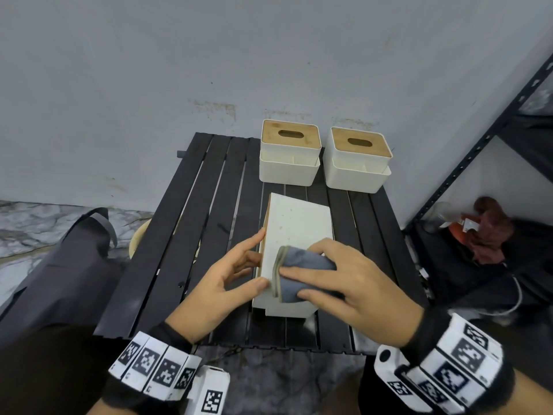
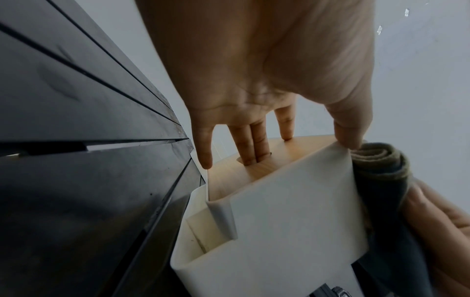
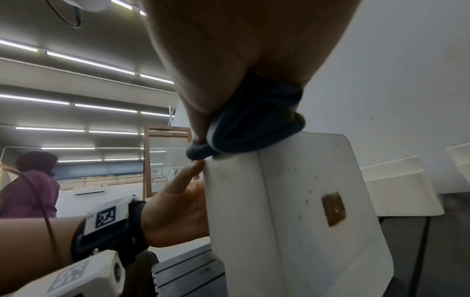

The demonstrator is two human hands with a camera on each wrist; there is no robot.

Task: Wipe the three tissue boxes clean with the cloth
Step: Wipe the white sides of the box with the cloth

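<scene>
One white tissue box (image 1: 299, 223) lies on its side on the black slatted table (image 1: 185, 235), wooden lid facing left. My left hand (image 1: 239, 265) holds it: thumb on the upper edge, fingers (image 2: 254, 144) against the lid, two of them in the slot. My right hand (image 1: 344, 280) grips a folded grey-blue cloth (image 1: 302, 265) and presses it on the box's upturned face near the front. That face carries specks and a brown patch (image 3: 333, 209). Two more tissue boxes (image 1: 289, 157) (image 1: 357, 163) stand upright at the table's back edge.
A black metal rack (image 1: 478, 145) stands at the right with a red-brown rag (image 1: 490, 232) on its low shelf. A dark bag (image 1: 68, 265) leans at the table's left. The wall is close behind the table. A person in purple (image 3: 30, 184) stands far off.
</scene>
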